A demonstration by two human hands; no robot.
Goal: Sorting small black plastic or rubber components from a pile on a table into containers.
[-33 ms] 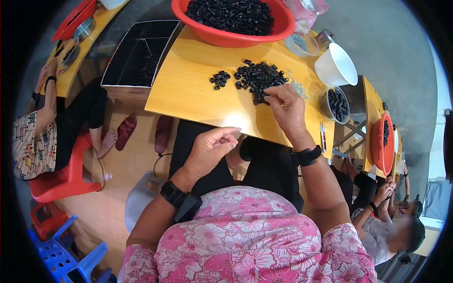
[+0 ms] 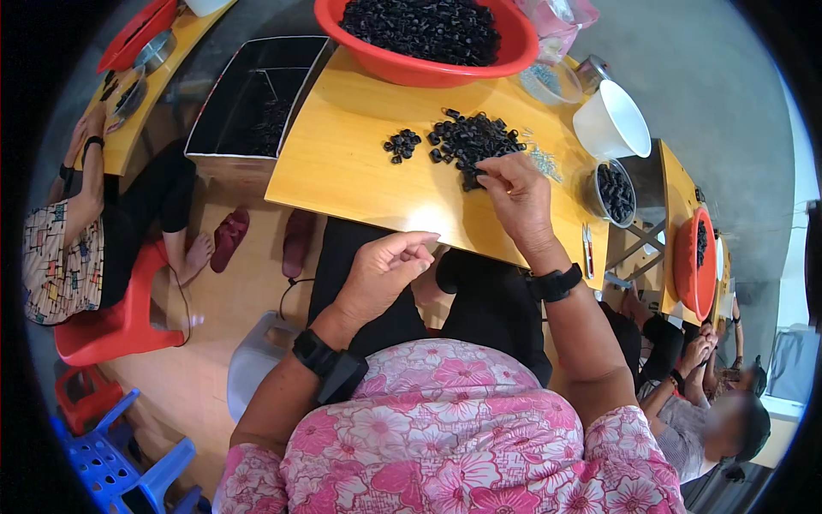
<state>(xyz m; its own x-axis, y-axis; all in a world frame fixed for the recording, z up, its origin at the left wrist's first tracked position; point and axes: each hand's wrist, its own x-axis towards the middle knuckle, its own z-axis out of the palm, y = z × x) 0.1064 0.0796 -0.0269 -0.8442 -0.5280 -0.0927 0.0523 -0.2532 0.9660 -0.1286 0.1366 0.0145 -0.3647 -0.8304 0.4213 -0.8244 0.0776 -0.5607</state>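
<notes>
Small black plastic clips, ring-like at one end, lie in a heap (image 2: 471, 141) on the yellow table. A smaller cluster of the same clips (image 2: 401, 146) sits just left of it. My right hand (image 2: 518, 188) hovers at the near edge of the heap, thumb and forefinger pinched together; black pieces are right by the fingertips, and whether one is held cannot be made out. Short of the table edge, above my lap, my left hand (image 2: 385, 270) is closed, fingers curled against the thumb; anything inside is hidden. Small silvery pins (image 2: 545, 163) lie beside the heap.
A red basin (image 2: 411, 70) of black pieces stands at the table's back. On the right are a tub of pins (image 2: 548, 81), a white bucket (image 2: 612, 120), a bowl of black pieces (image 2: 613, 193) and tweezers (image 2: 587, 248). A black-lined box (image 2: 248, 103) stands left. Co-workers sit on both sides.
</notes>
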